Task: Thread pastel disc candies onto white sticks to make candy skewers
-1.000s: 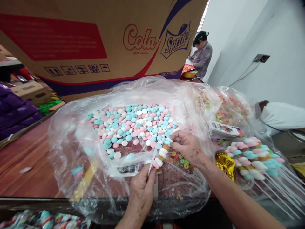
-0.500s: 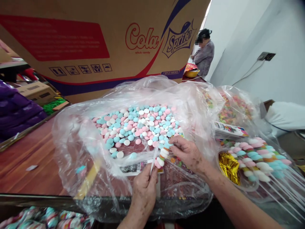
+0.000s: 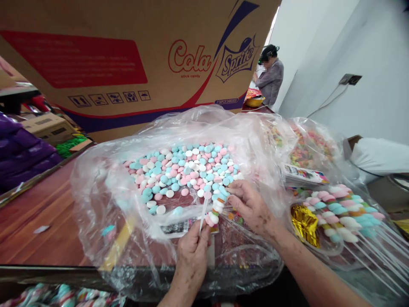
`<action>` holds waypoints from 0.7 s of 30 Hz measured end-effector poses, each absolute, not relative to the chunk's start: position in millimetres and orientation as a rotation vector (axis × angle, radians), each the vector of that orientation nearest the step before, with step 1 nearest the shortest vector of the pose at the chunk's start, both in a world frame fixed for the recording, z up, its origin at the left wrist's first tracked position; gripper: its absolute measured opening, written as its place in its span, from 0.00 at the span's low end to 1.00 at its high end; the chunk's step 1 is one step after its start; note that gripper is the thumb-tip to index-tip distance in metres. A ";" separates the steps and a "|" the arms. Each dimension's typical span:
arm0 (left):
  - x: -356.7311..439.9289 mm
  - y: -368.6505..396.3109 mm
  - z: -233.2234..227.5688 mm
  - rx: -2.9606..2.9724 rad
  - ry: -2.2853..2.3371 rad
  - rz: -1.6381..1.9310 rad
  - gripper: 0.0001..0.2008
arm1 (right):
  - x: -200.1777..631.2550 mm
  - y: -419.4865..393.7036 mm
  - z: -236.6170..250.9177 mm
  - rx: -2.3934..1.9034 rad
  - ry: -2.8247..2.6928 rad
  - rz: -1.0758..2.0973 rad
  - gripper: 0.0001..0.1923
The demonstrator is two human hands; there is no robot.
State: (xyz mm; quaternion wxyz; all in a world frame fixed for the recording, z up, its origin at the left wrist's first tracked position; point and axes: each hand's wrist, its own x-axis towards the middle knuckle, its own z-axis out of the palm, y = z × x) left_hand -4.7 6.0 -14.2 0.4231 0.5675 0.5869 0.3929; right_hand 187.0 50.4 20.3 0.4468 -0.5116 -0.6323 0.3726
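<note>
Left hand (image 3: 191, 251): closed, thumb and fingers pinched on the lower end of the white stick (image 3: 202, 217), which rises up and to the right from the grip.

Right hand (image 3: 251, 207): fingertips closed on the top of the candy skewer (image 3: 216, 208), at the blue piece uppermost on the stick. The two hands are apart, one at each end of the skewer; the threaded pieces (pink, white, orange, blue) sit between them, nearer the right hand.

The skewer is held just above the near edge of the clear plastic bag (image 3: 105, 200), which lies open on the wooden table (image 3: 41, 209). Loose candy discs (image 3: 182, 175) in pink, blue and white are heaped inside the bag, directly beyond the skewer tip. Small ring candies (image 3: 234, 217) lie under the plastic just below the right hand.

To the right, beside the right forearm, finished skewers (image 3: 338, 209) are stacked with sticks pointing right and down, next to a gold foil piece (image 3: 305, 224). A second bag of mixed candy (image 3: 306, 145) lies beyond these.

A large cardboard box (image 3: 128, 59) stands behind the open bag. Another person (image 3: 270, 79) stands in the background to the right of the box.
</note>
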 end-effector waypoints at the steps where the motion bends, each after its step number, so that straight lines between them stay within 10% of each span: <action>1: -5.0 5.9 -13.4 1.428 1.467 0.982 0.17 | 186.6 49.9 22.5 -1.264 -1.549 0.901 0.10; 21: -4.5 6.2 -10.6 1.406 1.489 0.983 0.16 | 180.2 53.3 21.4 -1.122 -1.267 1.290 0.19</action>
